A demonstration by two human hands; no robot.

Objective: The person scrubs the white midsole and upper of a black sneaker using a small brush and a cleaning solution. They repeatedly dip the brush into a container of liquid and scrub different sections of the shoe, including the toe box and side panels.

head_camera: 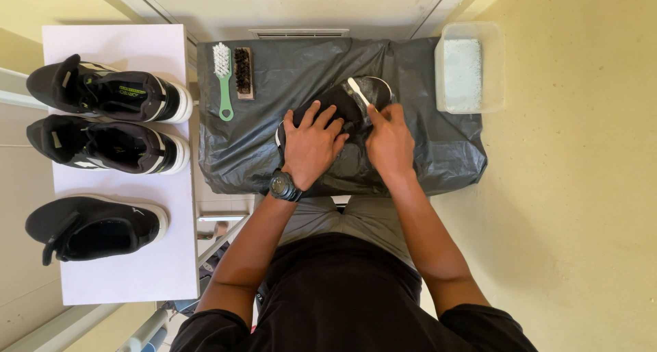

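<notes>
A black shoe (369,92) with a white sole edge lies on a surface covered by dark grey plastic sheet (438,146). My left hand (311,143), a black watch on its wrist, presses flat on the shoe's upper with fingers spread. My right hand (390,140) is closed around a small white-handled brush (357,90) whose head rests on the shoe near its toe.
On the sheet's far left lie a green-handled white-bristle brush (223,78) and a dark wooden brush (243,71). A clear tub of foamy water (465,68) stands at the right. Three more black shoes (109,92) sit on a white board (137,270) to the left.
</notes>
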